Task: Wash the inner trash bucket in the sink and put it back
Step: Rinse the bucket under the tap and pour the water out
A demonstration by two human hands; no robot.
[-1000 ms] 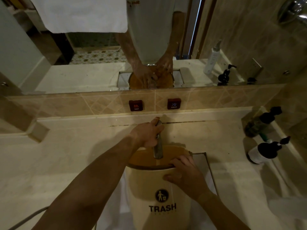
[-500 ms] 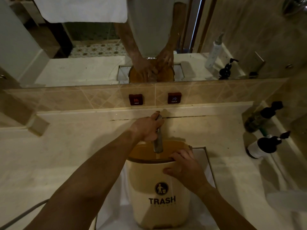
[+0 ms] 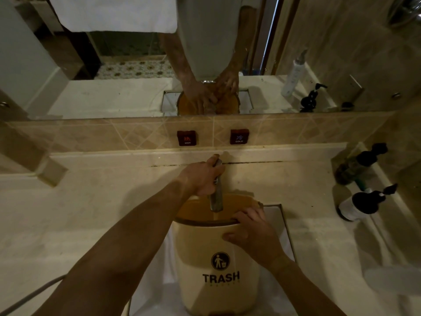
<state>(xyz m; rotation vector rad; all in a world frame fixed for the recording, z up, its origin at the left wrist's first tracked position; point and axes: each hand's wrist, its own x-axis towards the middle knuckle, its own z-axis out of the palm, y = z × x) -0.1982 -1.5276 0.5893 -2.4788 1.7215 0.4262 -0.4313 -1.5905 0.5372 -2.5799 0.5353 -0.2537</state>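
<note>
Little moved since a second ago: same grips kept on tap and bucket, view tipped slightly lower. Left hand (image 3: 202, 177) curled round the slim metal tap (image 3: 216, 197), thumb up along its top. Right hand (image 3: 251, 232) gripping the bucket (image 3: 216, 270) at its rim, fingers hooked over the edge at 2 o'clock, thumb pressed against the outer wall. Bucket standing upright in the sink (image 3: 283, 226), right under the spout; smooth cream plastic, rounded wall, dark band at the lip, orange-brown inside, a round bin symbol and "TRASH" printed on the front. Thin stream falling from the spout into it.

Square white sink set into a pale, marbled stone worktop (image 3: 91, 213), bucket filling most of the basin, narrow gaps to the sink edge at 3 and 9 o'clock. Raised stone ledge at 12 o'clock, close behind the tap. Glossy tan tiles above, with two dark square buttons (image 3: 186, 137) marked HOT and COLD. Two dark-capped pump bottles (image 3: 362, 202) at 3 o'clock, well apart from the sink. Broad bare stone toward 9 o'clock.
</note>
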